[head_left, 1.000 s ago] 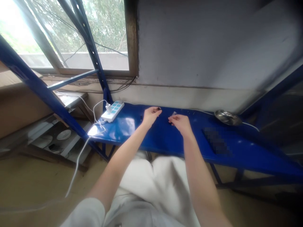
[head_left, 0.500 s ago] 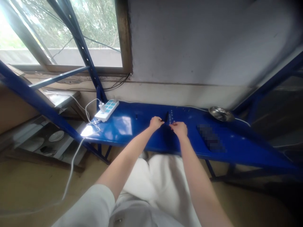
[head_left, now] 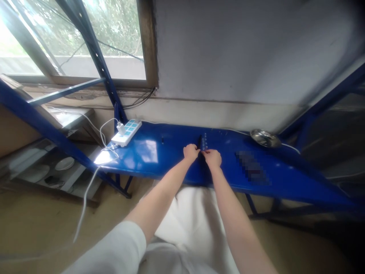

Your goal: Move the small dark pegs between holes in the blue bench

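Observation:
Over the blue bench (head_left: 176,133), my left hand (head_left: 191,153) is closed in a pinch, its fingertips by the near end of a slim dark object (head_left: 200,140). What it pinches, if anything, is too small to tell. My right hand (head_left: 212,157) is also pinched, close against the left fingertips, and I cannot make out what lies between its fingers. Just beyond it stretches a row of small clear, rounded pieces (head_left: 205,140), parallel to the dark object. Part of both may be hidden by my fingers.
A white power strip (head_left: 127,132) with a plugged-in adapter lies at the bench's left end, its cable (head_left: 85,198) hanging over the edge. A shiny metal dish (head_left: 265,137) and a blurred dark object (head_left: 252,167) are on the right. A tiny dark piece (head_left: 162,140) lies left of my hands.
My hands have come closer together, the left moving right and the right moving slightly left, so the fingertips now nearly meet. The view has shifted a little.

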### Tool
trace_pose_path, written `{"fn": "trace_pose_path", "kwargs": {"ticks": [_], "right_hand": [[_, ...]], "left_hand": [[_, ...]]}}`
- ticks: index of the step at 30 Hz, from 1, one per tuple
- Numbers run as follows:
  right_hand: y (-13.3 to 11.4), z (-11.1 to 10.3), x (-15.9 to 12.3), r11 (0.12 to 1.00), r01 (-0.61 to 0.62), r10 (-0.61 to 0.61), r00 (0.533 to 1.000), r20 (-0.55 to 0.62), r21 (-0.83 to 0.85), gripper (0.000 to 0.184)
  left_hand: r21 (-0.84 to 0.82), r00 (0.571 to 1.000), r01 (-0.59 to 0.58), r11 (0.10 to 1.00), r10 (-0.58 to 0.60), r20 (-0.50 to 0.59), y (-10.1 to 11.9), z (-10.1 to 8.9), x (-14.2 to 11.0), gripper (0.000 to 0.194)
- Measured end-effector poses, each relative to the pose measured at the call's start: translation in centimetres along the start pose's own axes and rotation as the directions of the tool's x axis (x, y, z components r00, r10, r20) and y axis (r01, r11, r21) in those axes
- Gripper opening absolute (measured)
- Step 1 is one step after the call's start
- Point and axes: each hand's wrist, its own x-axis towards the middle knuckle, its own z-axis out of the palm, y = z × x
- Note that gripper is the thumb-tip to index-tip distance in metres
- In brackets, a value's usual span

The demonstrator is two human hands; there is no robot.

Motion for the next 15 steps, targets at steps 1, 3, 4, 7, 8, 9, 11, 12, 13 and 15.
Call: {"fn": "trace_pose_path", "kwargs": {"ticks": [1, 3, 4, 7, 8, 9, 11, 12, 13, 15], "right_hand": [[0.0, 0.0, 0.0, 1.000, -0.002, 0.002, 1.000, 0.004, -0.006, 0.031], [0.0, -0.1, 0.1, 1.000, -0.004, 0.004, 1.000, 0.016, -0.014, 0.031], [0.0, -0.1, 0.1, 1.000, -0.002, 0.003, 1.000, 0.024, -0.015, 0.031], [0.0, -0.1, 0.3, 1.000, 0.003, -0.002, 0.999, 0.045, -0.009, 0.031], [0.0, -0.1, 0.5, 1.000, 0.003, -0.003, 0.998, 0.056, -0.008, 0.031], [0.1, -0.1, 0.6, 1.000, 0.007, -0.006, 0.997, 0.071, -0.007, 0.032], [0.4, -0.3, 0.9, 1.000, 0.028, -0.027, 0.993, 0.111, -0.006, 0.034], [0.5, -0.5, 1.0, 0.999, 0.040, -0.039, 0.991, 0.131, -0.005, 0.037], [0.7, -0.7, 1.1, 0.999, 0.049, -0.048, 0.988, 0.149, -0.005, 0.039], [0.7, -1.6, 1.0, 0.999, 0.049, -0.047, 0.984, 0.172, -0.007, 0.043]], "left_hand": [[0.009, 1.000, 0.006, 1.000, -0.006, 0.001, 0.1, 0.0, 0.0, 0.016], [0.016, 1.000, 0.020, 1.000, -0.020, 0.005, 0.2, 0.0, 0.0, 0.016], [0.013, 1.000, 0.029, 0.999, -0.030, 0.008, 0.2, 0.1, 0.0, 0.017], [-0.044, 0.997, 0.073, 0.996, -0.073, 0.004, 0.1, 0.0, -0.3, 0.024], [-0.069, 0.997, 0.079, 0.994, -0.080, -0.010, 0.1, -0.2, -0.4, 0.027], [-0.089, 0.996, 0.072, 0.993, -0.076, -0.037, -0.1, -0.6, -0.5, 0.029], [-0.091, 0.991, 0.015, 0.996, -0.027, -0.134, -0.5, -2.1, -0.6, 0.031], [-0.063, 0.979, -0.026, 0.998, 0.013, -0.201, -0.9, -3.2, -0.6, 0.030], [-0.020, 0.960, -0.070, 0.997, 0.061, -0.273, -1.4, -4.6, -0.5, 0.030], [0.110, 0.916, -0.134, 0.985, 0.165, -0.366, -2.6, -7.7, 0.0, 0.032]]}}
